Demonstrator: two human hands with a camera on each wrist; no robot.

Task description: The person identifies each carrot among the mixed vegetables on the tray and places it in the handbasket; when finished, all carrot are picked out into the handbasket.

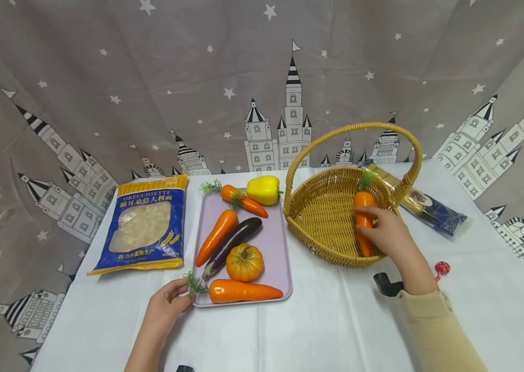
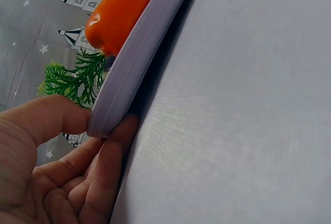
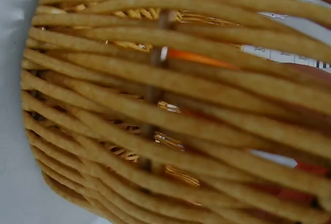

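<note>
My right hand (image 1: 385, 227) reaches into the wicker basket (image 1: 320, 248) and grips a carrot (image 1: 364, 200) along the basket's right side. In the right wrist view the basket's woven wall (image 3: 93, 110) fills most of the picture and largely hides that hand and the carrot. At the near left corner of the lilac tray (image 2: 124, 79), my left hand (image 2: 77, 167) pinches the rim, thumb on top and fingers beneath. On the tray lie several vegetables: carrots (image 1: 243, 291), an eggplant (image 1: 236, 240), a small pumpkin (image 1: 245, 262) and a yellow bell pepper (image 1: 263, 190).
Left of the tray lies a blue and yellow bag of orecchiette (image 1: 143, 227). A dark packet (image 1: 429, 206) rests behind and right of the basket. Near the right forearm are a black object (image 1: 386, 284) and a small red item (image 1: 442, 268). The basket's tall handle (image 1: 355, 126) arches overhead.
</note>
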